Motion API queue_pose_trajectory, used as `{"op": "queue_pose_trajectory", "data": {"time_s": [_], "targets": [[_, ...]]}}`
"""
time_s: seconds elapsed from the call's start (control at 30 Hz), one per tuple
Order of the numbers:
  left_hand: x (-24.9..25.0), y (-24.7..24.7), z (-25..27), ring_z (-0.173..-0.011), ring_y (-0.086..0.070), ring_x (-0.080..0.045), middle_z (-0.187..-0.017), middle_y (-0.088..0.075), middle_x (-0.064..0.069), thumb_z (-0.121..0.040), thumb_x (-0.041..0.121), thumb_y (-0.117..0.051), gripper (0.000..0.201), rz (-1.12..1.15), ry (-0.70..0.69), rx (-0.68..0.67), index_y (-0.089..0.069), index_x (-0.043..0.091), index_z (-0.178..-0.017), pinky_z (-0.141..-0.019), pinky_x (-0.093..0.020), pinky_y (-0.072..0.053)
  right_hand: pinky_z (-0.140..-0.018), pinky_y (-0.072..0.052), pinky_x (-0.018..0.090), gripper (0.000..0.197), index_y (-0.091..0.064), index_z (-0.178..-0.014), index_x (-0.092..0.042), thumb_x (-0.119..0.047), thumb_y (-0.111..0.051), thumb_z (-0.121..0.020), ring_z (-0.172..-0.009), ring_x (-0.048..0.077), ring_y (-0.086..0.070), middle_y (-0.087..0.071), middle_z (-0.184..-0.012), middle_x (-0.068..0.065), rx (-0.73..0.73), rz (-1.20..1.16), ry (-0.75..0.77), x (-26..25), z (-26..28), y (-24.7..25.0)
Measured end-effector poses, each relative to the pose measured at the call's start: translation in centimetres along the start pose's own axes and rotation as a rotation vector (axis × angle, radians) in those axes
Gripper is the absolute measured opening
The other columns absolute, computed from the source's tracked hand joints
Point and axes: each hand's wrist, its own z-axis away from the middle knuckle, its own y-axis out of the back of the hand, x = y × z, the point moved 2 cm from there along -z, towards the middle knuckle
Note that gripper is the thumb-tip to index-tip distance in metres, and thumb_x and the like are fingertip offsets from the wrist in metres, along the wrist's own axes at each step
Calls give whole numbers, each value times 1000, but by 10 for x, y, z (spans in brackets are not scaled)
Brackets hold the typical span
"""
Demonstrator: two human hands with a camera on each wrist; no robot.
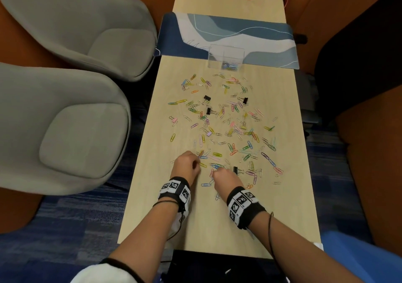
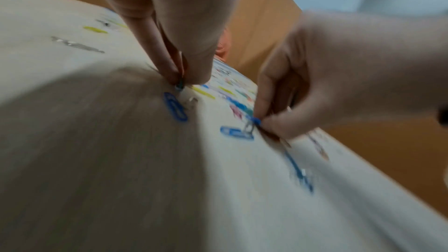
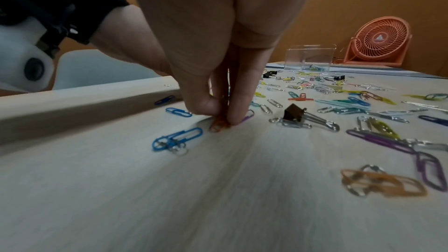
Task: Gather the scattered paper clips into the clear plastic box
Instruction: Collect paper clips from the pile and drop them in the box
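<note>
Barely begun: both hands, left hand (image 1: 187, 165) and right hand (image 1: 226, 179), pinch coloured wire paper clips (image 1: 226, 122) near the table's (image 1: 289, 195) near edge; few lie in the clear plastic box (image 1: 226, 57).

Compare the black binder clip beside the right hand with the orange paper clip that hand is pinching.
The black binder clip is a folded black body with silver wire handles; the orange paper clip is one bent coated wire. The binder clip lies free on the table; the paper clip sits pinched under the right hand. Both remain outside the clear plastic box.
</note>
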Motion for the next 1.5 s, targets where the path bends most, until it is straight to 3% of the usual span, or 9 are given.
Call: {"op": "queue_pose_trajectory", "data": {"time_s": [0.2, 0.3, 0.4, 0.57, 0.8, 0.93, 1.13, 1.27, 1.5], "targets": [[-6, 5, -5, -68, -66, -13, -79, -75, -2, -74, 1, -68, 19, 163, 157, 38, -80, 13, -83, -73, -21, -56, -79, -55, 35, 19, -67, -94, -4, 3, -52, -84, -88, 28, -64, -65, -96, 13, 32, -174, -146, 14, -4, 14], [-6, 9, -10, -64, -66, -13, -72, -73, -3, -70, 0, -68, 22, 197, 217, -10, -80, 14, -82, -69, -16, -53, -77, -53, 27, 5, -74, -76, -10, -10, -70, -74, -73, 18, -64, -70, -77, 1, 101, -512, -219, 37, -6, 16], [-6, 12, -17, -60, -61, -10, -67, -70, -1, -66, -3, -70, 24, 242, 266, -54, -79, 14, -79, -59, -4, -45, -66, -60, 30, 6, -75, -72, -4, -5, -80, -68, -65, 25, -71, -73, -69, 10, 160, -1007, -328, 61, 3, 26], [-5, 21, -30, -57, -59, -7, -65, -70, 2, -63, -3, -68, 24, 224, 248, -144, -79, 15, -73, -60, -14, -47, -68, -59, 25, 17, -66, -91, 17, 7, -71, -78, -77, 30, -70, -70, -89, 25, 188, -1637, -389, 83, 12, 68], [24, 63, -68, -62, -64, -1, -70, -73, 2, -64, 3, -83, 19, 463, 155, -161, -80, 16, -78, -62, -12, -50, -68, -56, 17, 8, -64, -86, 5, 7, -56, -87, -74, 14, -70, -72, -77, 9, 322, -1988, -318, 110, -8, 134], [54, 105, -117, -75, -70, -9, -77, -75, 0, -69, -2, -81, 19, 668, 95, -45, -79, 9, -85, -71, -17, -54, -68, -55, 14, 9, -63, -87, 2, 3, -54, -89, -75, 10, -70, -71, -76, 6, 457, -2111, -253, 134, -40, 179], [102, 158, -229, -81, -72, -13, -84, -77, -3, -74, 0, -79, 18, 888, 3, 331, -78, 7, -90, -71, -18, -55, -68, -53, 13, 5, -63, -91, 5, 5, -58, -89, -73, 6, -69, -72, -72, 1, 925, -2091, -192, 177, -98, 262], [120, 140, -299, -78, -70, -11, -84, -76, -1, -74, 5, -80, 18, 894, -59, 394, -78, 10, -90, -71, -20, -54, -72, -55, 18, 3, -65, -83, 2, 3, -64, -86, -76, 14, -71, -71, -77, 6, 955, -2037, -197, 200, -147, 288], [126, 61, -377, -80, -70, -3, -88, -76, 3, -75, 3, -79, 17, 825, -84, 326, -78, 9, -91, -73, -14, -52, -70, -56, 21, 6, -69, -86, 2, 5, -69, -80, -76, 20, -71, -73, -81, 13, 894, -1772, -208, 234, -228, 279]]}}
